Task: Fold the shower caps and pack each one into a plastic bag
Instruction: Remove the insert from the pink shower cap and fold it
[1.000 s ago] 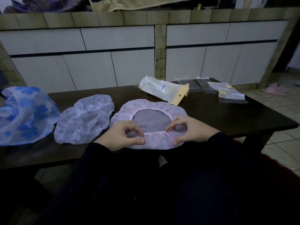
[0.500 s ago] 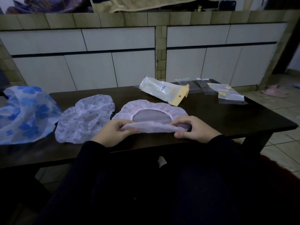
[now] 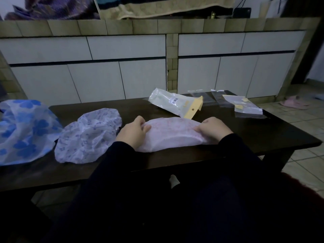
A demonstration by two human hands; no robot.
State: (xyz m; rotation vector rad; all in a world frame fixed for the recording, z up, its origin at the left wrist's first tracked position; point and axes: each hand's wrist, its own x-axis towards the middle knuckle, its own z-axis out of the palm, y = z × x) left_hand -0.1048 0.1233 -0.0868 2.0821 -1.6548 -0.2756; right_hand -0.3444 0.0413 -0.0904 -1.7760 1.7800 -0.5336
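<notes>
A pink shower cap [image 3: 172, 133] lies folded in half as a half-moon on the dark table [image 3: 263, 134], its opening hidden. My left hand [image 3: 133, 133] grips its left end and my right hand [image 3: 213, 129] grips its right end. To the left lie a lilac flowered cap [image 3: 87, 135] and a blue flowered cap [image 3: 22, 130], both spread out and untouched. A plastic bag with a yellow header [image 3: 175, 102] holding something pale rests behind the pink cap. Clear empty bags [image 3: 245, 106] lie at the table's far right.
White cabinet doors [image 3: 122, 78] with a tiled counter stand just behind the table. Tiled floor and a pink slipper [image 3: 294, 102] are to the right. My dark sleeves and lap fill the foreground below the table's near edge.
Both hands lifted the pink cap's near rim and carried it away from me over the far rim. The cap went from an open ring to a closed half-moon.
</notes>
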